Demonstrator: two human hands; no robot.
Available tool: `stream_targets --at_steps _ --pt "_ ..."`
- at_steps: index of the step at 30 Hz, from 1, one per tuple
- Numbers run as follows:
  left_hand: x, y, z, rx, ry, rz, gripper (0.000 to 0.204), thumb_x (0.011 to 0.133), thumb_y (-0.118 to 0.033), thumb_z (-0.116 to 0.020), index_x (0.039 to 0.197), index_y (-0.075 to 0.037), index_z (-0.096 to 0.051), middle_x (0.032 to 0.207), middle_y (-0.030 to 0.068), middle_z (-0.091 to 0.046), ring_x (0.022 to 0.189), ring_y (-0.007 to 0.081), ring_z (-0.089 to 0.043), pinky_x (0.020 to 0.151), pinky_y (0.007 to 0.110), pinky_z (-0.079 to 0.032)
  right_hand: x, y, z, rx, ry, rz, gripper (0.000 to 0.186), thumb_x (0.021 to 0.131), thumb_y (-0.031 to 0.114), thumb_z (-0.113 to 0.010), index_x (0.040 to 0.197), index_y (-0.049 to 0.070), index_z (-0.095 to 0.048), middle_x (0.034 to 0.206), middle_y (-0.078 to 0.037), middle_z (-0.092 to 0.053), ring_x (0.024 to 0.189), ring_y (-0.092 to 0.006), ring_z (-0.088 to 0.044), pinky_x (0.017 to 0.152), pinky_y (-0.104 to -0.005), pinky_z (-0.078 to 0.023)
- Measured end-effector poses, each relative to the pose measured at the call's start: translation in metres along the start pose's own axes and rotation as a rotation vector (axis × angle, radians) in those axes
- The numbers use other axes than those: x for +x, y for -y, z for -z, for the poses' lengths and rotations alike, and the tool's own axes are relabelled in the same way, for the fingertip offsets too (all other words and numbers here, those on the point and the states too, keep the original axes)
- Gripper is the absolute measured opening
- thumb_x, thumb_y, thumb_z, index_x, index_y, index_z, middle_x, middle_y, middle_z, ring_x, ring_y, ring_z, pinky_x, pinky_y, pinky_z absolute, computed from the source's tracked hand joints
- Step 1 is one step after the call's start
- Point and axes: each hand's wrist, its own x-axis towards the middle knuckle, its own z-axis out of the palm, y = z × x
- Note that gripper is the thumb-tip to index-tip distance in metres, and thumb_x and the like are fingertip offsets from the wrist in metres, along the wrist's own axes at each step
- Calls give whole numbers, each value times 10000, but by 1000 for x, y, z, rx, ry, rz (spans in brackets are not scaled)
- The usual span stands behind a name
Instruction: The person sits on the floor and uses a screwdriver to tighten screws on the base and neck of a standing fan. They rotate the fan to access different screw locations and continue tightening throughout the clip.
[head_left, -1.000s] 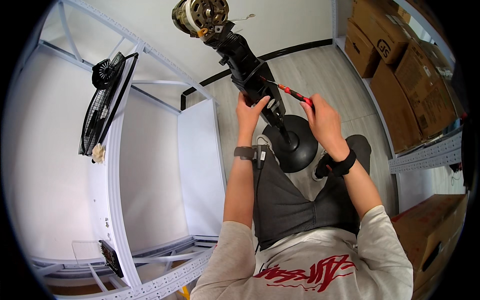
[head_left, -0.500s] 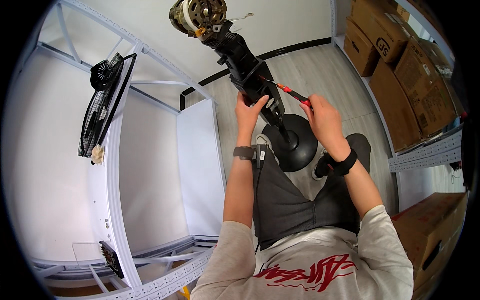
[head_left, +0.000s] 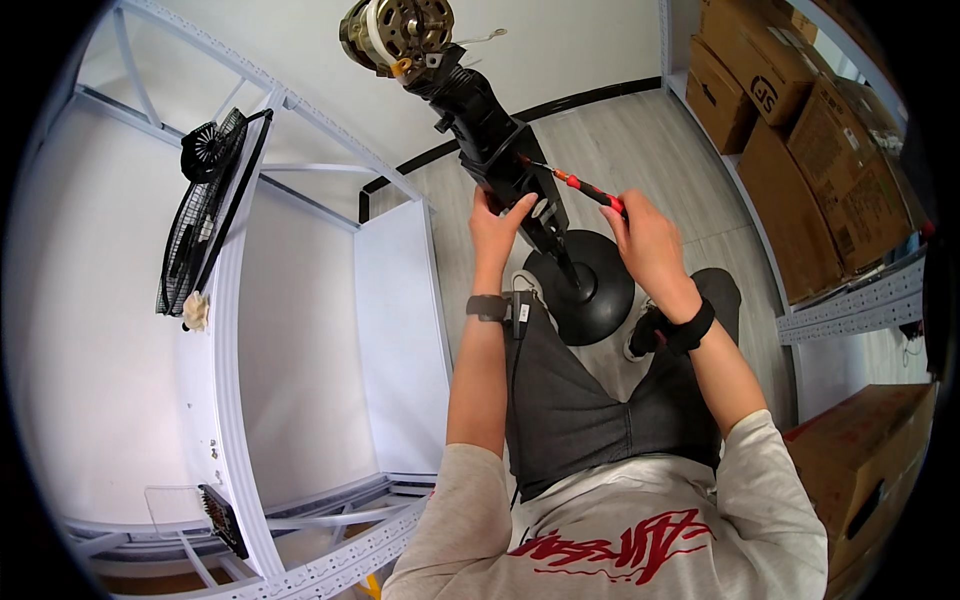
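Observation:
A pedestal fan with its motor (head_left: 412, 28) bare stands before me, its black control housing (head_left: 510, 170) on a round black base (head_left: 590, 305). My left hand (head_left: 497, 222) grips the lower housing, thumb on the near face and fingers around the left side. In my right hand (head_left: 650, 240) is a red and black screwdriver (head_left: 588, 190), its handle end inside my closed fingers. The screwdriver's tip meets the right side of the housing near its middle; the screw itself is too small to make out.
At the left stands a white shelf rack (head_left: 240, 400) holding a black fan grille (head_left: 200, 220), a pale knob-like piece (head_left: 196, 310) and a dark screw-bit set (head_left: 222, 520). Cardboard boxes (head_left: 840, 150) fill the right shelf, with another large carton (head_left: 860, 460) below.
Almost nothing differs. Both hands keep their places, and the screwdriver stays against the housing with at most a slight shift of its handle.

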Motion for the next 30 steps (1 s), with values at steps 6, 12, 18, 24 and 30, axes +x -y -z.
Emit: stream_targets --at_steps 6,12,18,24,30 --pt "2 5 1 -24 -12 -22 537 756 -251 -872 1134 -1 -582 1011 93 -694 921 166 -654 844 307 -509 6 0 1 154 132 -182 371 976 355 -616 857 4 -646 652 -173 -611 605 -384 -589 554 -439 -438" --pt "2 7 0 -2 -10 -11 520 757 -249 -868 1114 -1 -583 992 85 -695 910 162 -650 830 304 -507 16 -11 -1 313 223 -317 379 973 342 -617 828 -2 -685 637 -176 -612 566 -339 -575 548 -413 -423" --pt "2 0 0 8 -6 -24 526 759 -251 -867 1125 -5 -581 1004 85 -694 918 162 -651 838 304 -509 4 0 -1 -28 -39 32 322 962 337 -638 869 29 -624 677 -156 -617 616 -371 -612 560 -456 -462" --pt "2 4 0 -8 -11 -14 537 757 -243 -871 1138 -6 -577 1010 87 -696 927 165 -657 845 306 -511 4 -2 -3 6 19 -26 340 972 354 -619 861 33 -631 680 -171 -621 642 -394 -612 553 -469 -459" --pt "3 8 0 -4 -11 -23 550 753 -254 -875 1143 -5 -578 1015 90 -700 921 166 -661 842 308 -513 12 -11 -6 187 150 -249 476 1001 427 -544 823 0 -656 653 -192 -617 634 -402 -605 567 -459 -442"
